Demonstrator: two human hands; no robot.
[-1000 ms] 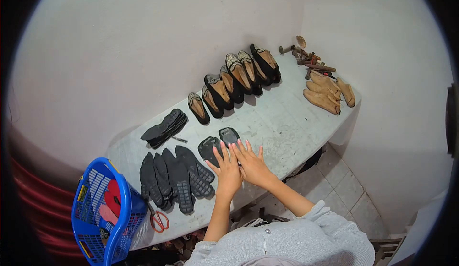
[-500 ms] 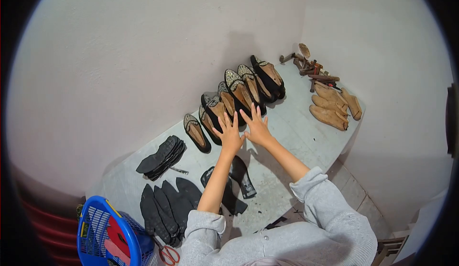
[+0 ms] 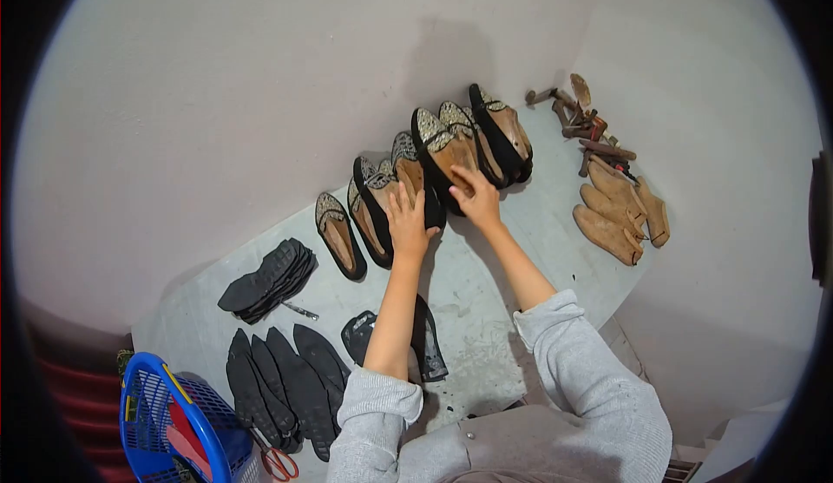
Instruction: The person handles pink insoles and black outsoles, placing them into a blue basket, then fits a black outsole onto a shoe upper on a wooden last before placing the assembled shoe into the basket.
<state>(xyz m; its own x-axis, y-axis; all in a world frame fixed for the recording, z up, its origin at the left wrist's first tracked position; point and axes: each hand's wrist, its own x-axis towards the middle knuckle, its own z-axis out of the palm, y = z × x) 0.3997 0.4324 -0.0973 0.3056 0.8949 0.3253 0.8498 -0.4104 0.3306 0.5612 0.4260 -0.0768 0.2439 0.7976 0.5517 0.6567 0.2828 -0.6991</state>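
Several black flat shoes with glittery toes and brown insides stand in a row along the wall side of the table. My left hand lies over one black shoe with its fingers stretched out and apart. At the heel end of a glitter-toed shoe, my right hand touches it, thumb and bent fingers apart. Below my left forearm lie dark sole-shaped pieces, partly covered by the arm. A single shoe stands at the row's left end.
A stack of black soles and several spread black soles lie on the left. Red-handled scissors rest beside a blue basket. Shoe lasts and hammers with other tools lie at the right.
My hands have moved apart, the left onto a shoe and the right to a shoe's heel end. A wider gap shows between the left and right shoes. The view has shifted.
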